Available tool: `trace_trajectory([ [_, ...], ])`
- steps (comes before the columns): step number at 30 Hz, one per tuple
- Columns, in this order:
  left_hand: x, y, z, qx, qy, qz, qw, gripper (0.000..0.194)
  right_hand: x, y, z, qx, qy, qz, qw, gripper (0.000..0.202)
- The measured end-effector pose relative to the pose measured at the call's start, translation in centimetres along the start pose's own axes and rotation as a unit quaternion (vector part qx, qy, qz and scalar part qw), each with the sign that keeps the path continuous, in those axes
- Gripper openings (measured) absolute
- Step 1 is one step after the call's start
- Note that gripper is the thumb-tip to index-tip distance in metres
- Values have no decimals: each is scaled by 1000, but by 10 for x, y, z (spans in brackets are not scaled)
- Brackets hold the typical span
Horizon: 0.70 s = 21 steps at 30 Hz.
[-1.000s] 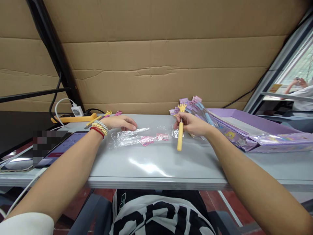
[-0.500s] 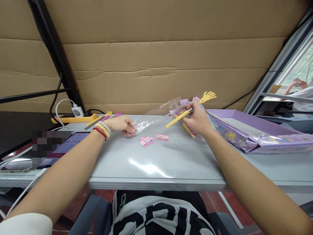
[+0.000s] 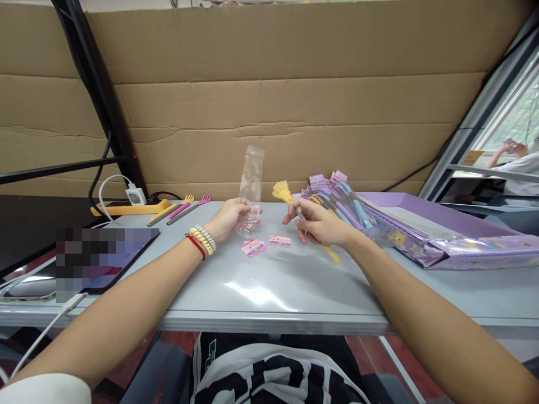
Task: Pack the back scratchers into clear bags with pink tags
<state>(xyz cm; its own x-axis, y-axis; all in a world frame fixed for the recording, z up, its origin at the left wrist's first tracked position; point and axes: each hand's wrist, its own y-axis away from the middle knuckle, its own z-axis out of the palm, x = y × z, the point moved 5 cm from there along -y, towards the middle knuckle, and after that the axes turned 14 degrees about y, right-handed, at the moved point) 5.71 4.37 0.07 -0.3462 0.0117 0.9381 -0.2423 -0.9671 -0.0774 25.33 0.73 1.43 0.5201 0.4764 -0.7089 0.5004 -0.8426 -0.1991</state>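
Observation:
My left hand (image 3: 234, 217) pinches a clear plastic bag (image 3: 251, 179), which stands up from its fingers. Between the fingers of my right hand (image 3: 314, 220) is a yellow back scratcher (image 3: 283, 191) with a hand-shaped head and a silver shaft; its head points up and left, and its yellow handle end (image 3: 332, 254) shows below the palm. Small pink printed cards (image 3: 253, 247) overlap on the table between my hands, with a single pink card (image 3: 280, 240) beside them. Behind my right hand lie several bagged back scratchers (image 3: 343, 205) with pink and purple card tops.
A purple box (image 3: 455, 255) lies at the right. To the left are yellow and pink back scratchers (image 3: 185, 210), a yellow power strip (image 3: 135, 208) with a white charger (image 3: 135, 194), and a tablet (image 3: 126, 258). A cardboard wall (image 3: 269, 106) rises behind the grey table (image 3: 252, 294).
My left hand has moved right and raised the plastic bag upright. My right hand has brought the yellow back scratcher left and down, turning its head to the left.

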Motion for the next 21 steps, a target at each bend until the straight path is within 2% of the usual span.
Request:
trace_trajectory([
  [4, 9, 3, 1, 26, 40, 61, 997, 10, -4, 4, 6, -33, 15, -8, 999, 27],
  [8, 13, 0, -6, 30, -23, 115, 993, 15, -2, 3, 8, -29, 25, 16, 999, 31],
  [12, 13, 0, -12, 51, -63, 118, 990, 24, -3, 2, 6, -15, 75, 20, 997, 24],
  [16, 14, 2, -12, 69, -61, 116, 989, 20, -3, 1, 4, 4, 77, 33, 996, 22],
  [18, 16, 2, -13, 84, -59, 119, 988, 18, -4, 1, 3, 5, 72, 15, 997, 21],
  [21, 19, 1, -17, 107, -59, 130, 984, 17, -4, 0, -2, 42, 50, -26, 998, 24],
])
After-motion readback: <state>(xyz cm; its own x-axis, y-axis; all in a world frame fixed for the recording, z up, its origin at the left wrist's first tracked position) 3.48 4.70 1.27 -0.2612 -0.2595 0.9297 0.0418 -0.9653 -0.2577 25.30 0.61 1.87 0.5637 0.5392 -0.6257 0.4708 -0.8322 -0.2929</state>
